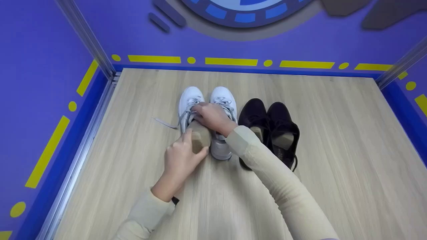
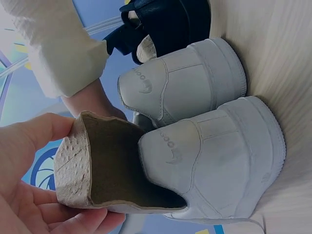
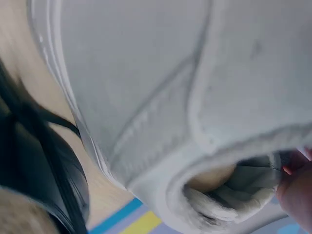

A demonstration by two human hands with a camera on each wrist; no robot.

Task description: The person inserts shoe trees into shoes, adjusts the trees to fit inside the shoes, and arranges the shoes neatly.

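A pair of white lace-up sneakers stands side by side on the wood-look board, toes away from me. My left hand (image 1: pixel 180 156) grips a brown moulded-pulp shoe insert (image 2: pixel 73 165), thumb on one side and fingers on the other. The insert's hollow end sticks up out of the left sneaker (image 2: pixel 224 161); its front end is hidden inside. My right hand (image 1: pixel 215 116) reaches across the right sneaker (image 1: pixel 221 92) and pinches the left sneaker at its tongue and laces. A loose grey lace (image 1: pixel 165 123) trails left onto the board.
Two black lace-up shoes (image 1: pixel 252 110) stand to the right of the sneakers, with brown inserts (image 1: pixel 283 140) inside them. Blue panels with yellow marks (image 1: pixel 230 61) wall the board at the back and sides. A metal rail (image 1: pixel 81 146) runs along the left edge.
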